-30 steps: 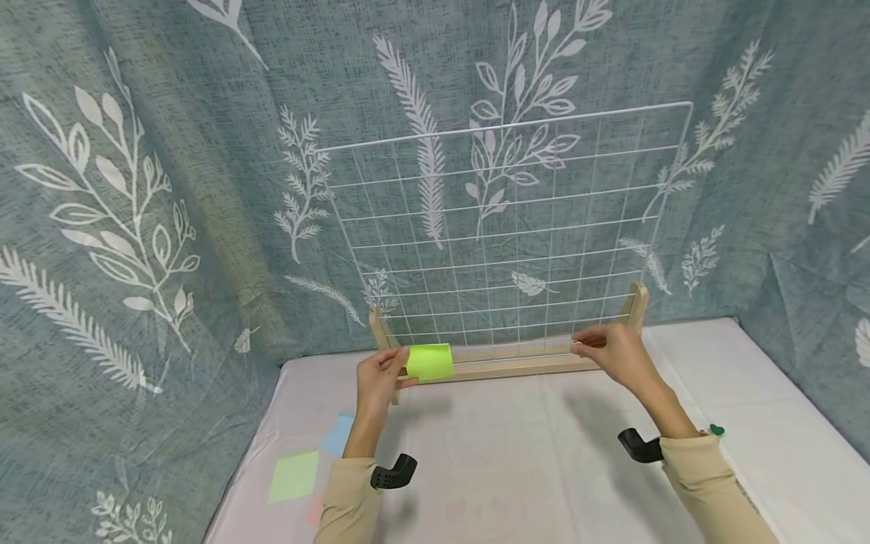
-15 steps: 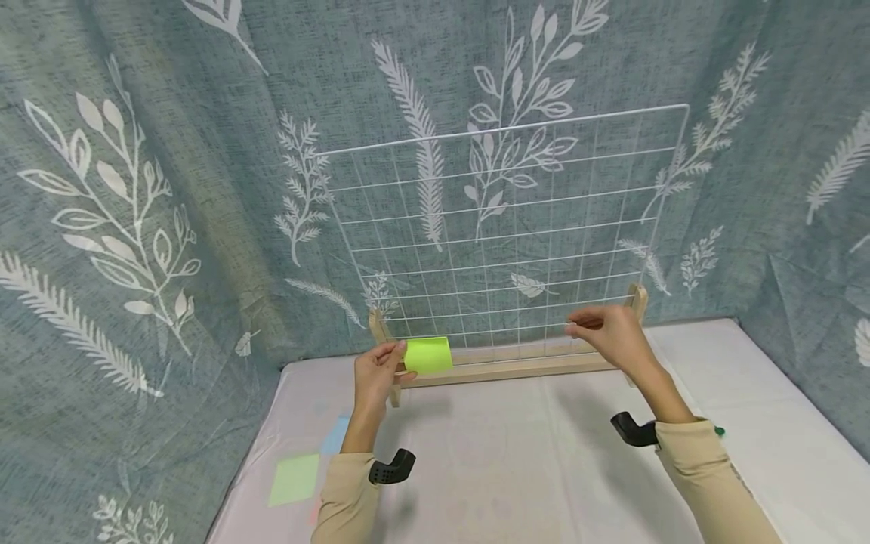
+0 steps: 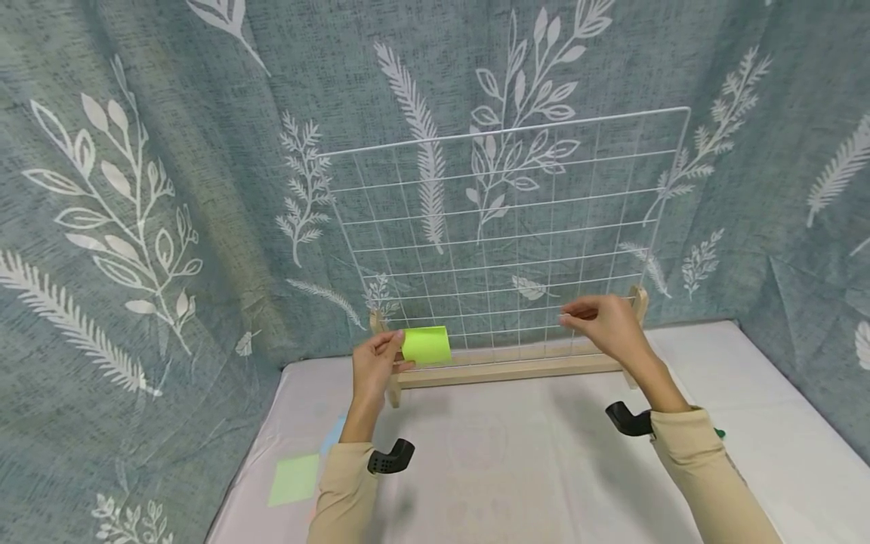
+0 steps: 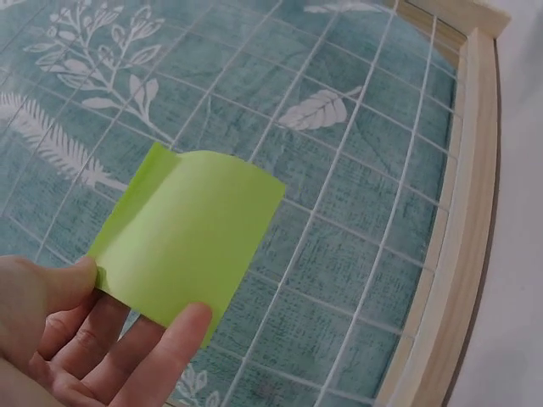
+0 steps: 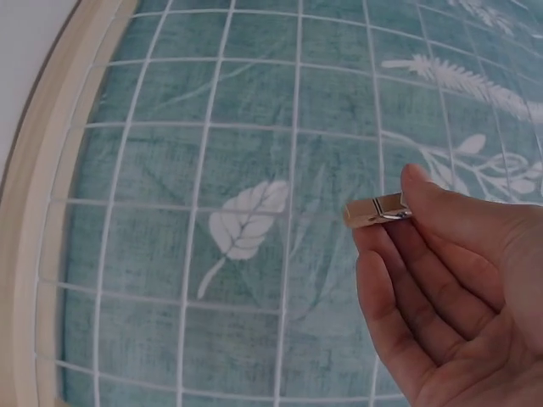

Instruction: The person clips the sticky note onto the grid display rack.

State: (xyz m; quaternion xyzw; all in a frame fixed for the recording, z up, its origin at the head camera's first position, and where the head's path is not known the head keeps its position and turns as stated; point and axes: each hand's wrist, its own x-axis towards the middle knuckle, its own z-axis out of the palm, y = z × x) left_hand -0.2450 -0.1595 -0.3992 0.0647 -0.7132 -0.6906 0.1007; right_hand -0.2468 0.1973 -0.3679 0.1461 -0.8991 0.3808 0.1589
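Observation:
My left hand (image 3: 373, 371) pinches a bright green sticky note (image 4: 188, 235) by its near edge, thumb in front and fingers behind; the note bows slightly. In the right wrist view my right hand (image 5: 458, 280) holds a small wooden clothespin (image 5: 375, 210) with a metal spring between thumb and fingertips. Both hands are raised in front of a white wire grid (image 3: 506, 257), the left near its lower left corner, the right near its lower right. Neither the note nor the clothespin visibly hangs on the wires.
Wooden feet and a wooden base bar (image 3: 510, 370) hold the grid up on the white-covered table (image 3: 503, 453). Pale green paper (image 3: 294, 479) and a partly hidden blue paper (image 3: 333, 434) lie at the left. Behind hangs a leaf-patterned curtain (image 3: 224, 189). A small green object (image 3: 720, 433) shows beside the right sleeve.
Both hands have risen a little, the left with the green note. My right hand has also shifted slightly left, still holding the clothespin.

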